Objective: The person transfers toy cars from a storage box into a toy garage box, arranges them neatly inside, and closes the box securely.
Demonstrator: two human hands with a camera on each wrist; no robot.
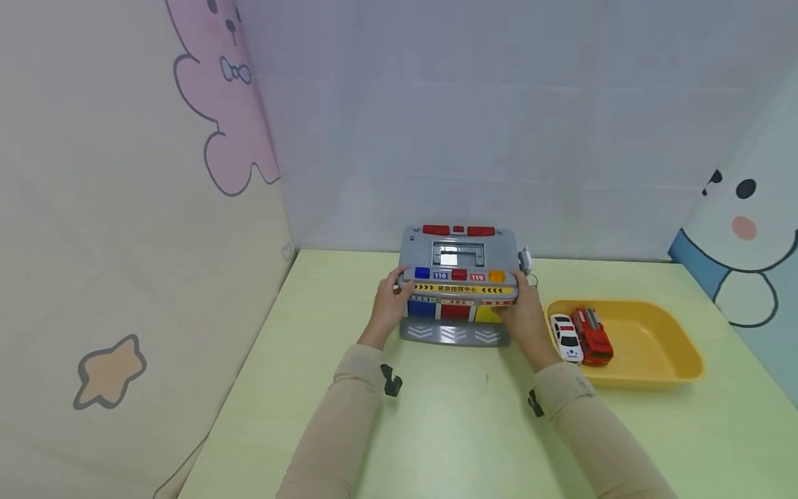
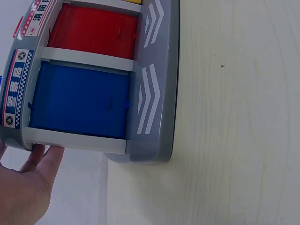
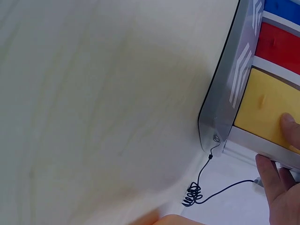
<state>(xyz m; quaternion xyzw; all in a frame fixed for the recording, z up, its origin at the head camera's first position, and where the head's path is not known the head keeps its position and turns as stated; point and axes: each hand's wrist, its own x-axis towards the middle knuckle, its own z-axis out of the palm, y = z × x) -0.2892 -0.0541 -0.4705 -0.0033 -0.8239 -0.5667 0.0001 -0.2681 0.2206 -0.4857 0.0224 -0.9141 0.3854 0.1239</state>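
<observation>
A grey toy rescue station (image 1: 458, 289) stands at the far part of the table, its blue door (image 2: 79, 98), red door (image 2: 93, 33) and yellow door (image 3: 267, 105) all down. My left hand (image 1: 388, 305) grips its left side near the blue door, fingertips against the side wall in the left wrist view. On the opposite side, my right hand (image 1: 526, 315) holds the right end, with the thumb (image 3: 289, 129) on the yellow door and the other fingers along the side wall. Grey ramp (image 1: 454, 333) with white arrows juts out in front of the doors.
To the right sits a yellow tray (image 1: 654, 346) holding a white police car (image 1: 566, 338) and a red fire truck (image 1: 592, 336). A coiled black cord (image 3: 193, 193) hangs at the station's right side. A pale curtain (image 1: 499, 138) closes off the back.
</observation>
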